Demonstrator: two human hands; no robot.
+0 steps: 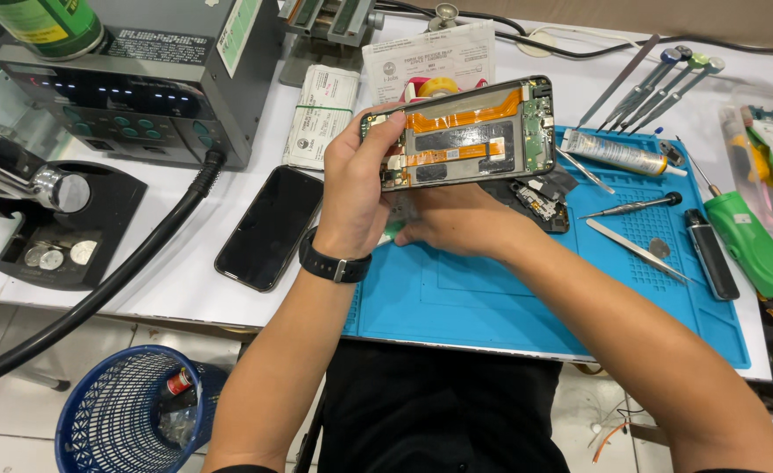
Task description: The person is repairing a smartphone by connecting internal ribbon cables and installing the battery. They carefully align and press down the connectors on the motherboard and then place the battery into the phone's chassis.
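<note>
Phone (461, 131) with its back cover off sits raised above the blue silicone work mat (491, 298), held on its long edge at a tilt, internals facing you; you see a dark battery slab, an orange ribbon flex running along the top and across the middle, and a green circuit board at the right end. Your left hand (356, 188) grips the left end of the phone, thumb curled over the near edge, a black watch band on the wrist; your right hand (456, 223) sits beneath and behind the frame, fingers bent, and you cannot tell from here whether it pinches a part or only steadies the body.

To work well, keep the frame clamped by its metal rim only, never by the ribbon; the flex looks thin and likely creases easily; support the far end so the board does not twist; keep it low over the mat so a dropped screw lands on the soft ribbed surface.

Just beside the right hand lie small dark loose parts (540, 201); further right rest slim steel tweezers (636, 250), a fine screwdriver (636, 206), a tube of adhesive (614, 153), and a green-handled tool (750, 245). Left of the mat a second phone (268, 228) lies glossy and black, screen up; beyond it stands a grey boxy hot-air station (141, 88) with a thick ribbed black hose (133, 263); a blue mesh bin (128, 412) stands on the floor.
</note>
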